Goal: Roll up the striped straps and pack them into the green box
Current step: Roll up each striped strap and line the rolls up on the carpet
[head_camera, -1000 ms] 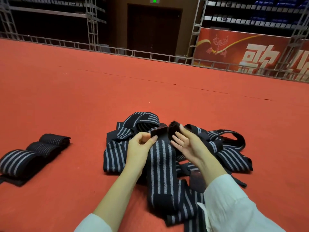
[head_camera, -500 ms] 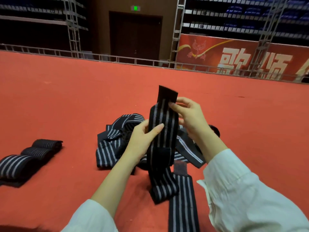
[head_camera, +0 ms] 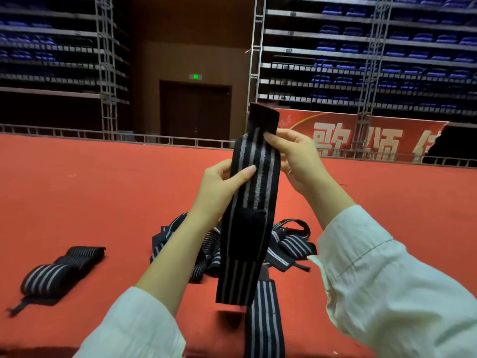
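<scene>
Well left of the heap of loose striped straps (head_camera: 209, 257), three rolled straps (head_camera: 44, 280) lie in a row on the red carpet (head_camera: 103, 189), one with its tail trailing out. The green box shows nowhere in this view, so packing looks some way off.

Above the heap, the left hand (head_camera: 219, 182) pinches one strap (head_camera: 254, 202) at about mid-length, thumb laid across the striped face and fingers hidden behind. That strap hangs upright and nearly straight over the heap, its lower end free just above the carpet. It has a plain black end at the top and a black patch halfway down. The right hand (head_camera: 296, 156) nips it just under the black end between curled fingertips and thumb.

The step in hand looks like squaring up this strap before the first turn. To do it well, I would begin at the top end, fold it over tightly, and let the left hand feed length upward under light tension so each turn lands edge on edge. A slack first turn would probably leave a loose, cone-shaped roll. Whether the black patch is a fastener cannot be told; if it is, it should finish where it can grip.

Below the heap, another strap (head_camera: 264, 321) lies flat on the carpet.
</scene>
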A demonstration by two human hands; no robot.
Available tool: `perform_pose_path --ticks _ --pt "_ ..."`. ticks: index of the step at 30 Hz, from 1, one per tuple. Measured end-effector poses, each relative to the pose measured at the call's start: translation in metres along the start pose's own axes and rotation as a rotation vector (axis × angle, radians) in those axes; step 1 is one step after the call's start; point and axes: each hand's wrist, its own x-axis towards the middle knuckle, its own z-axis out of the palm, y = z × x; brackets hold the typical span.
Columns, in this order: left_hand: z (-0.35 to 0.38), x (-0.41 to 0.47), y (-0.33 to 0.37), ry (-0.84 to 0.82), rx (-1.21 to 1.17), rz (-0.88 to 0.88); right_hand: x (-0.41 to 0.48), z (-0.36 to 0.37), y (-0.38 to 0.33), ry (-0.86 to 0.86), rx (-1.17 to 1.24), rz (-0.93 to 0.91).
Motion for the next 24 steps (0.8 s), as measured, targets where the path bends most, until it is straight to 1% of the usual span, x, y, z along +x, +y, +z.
perform_pose_path --ticks 5,9,13,15,18,21,24 --pt "0.013 -0.015 0.030 -0.062 -0.019 0.060 -0.025 -0.004 -0.031 -0.008 -0.007 -0.026" --pt "0.021 -0.025 0.022 -0.062 -0.016 0.028 -0.048 -0.018 -0.016 -0.071 -0.012 0.075" --pt "0.023 -0.029 -0.026 0.012 0.115 -0.123 -0.071 -0.038 0.040 -0.049 -0.012 0.257" --pt "0.021 -0.034 -0.058 -0.018 0.186 -0.202 -0.084 -0.049 0.077 -0.020 -0.023 0.368" --pt "0.017 -0.045 -0.105 -0.060 0.220 -0.297 -0.100 -0.064 0.128 0.009 -0.045 0.513" --pt "0.016 -0.056 -0.149 -0.046 0.257 -0.431 -0.110 -0.075 0.171 0.023 -0.074 0.613" --pt "0.015 -0.065 -0.188 -0.055 0.271 -0.519 -0.114 -0.084 0.205 0.011 -0.139 0.677"
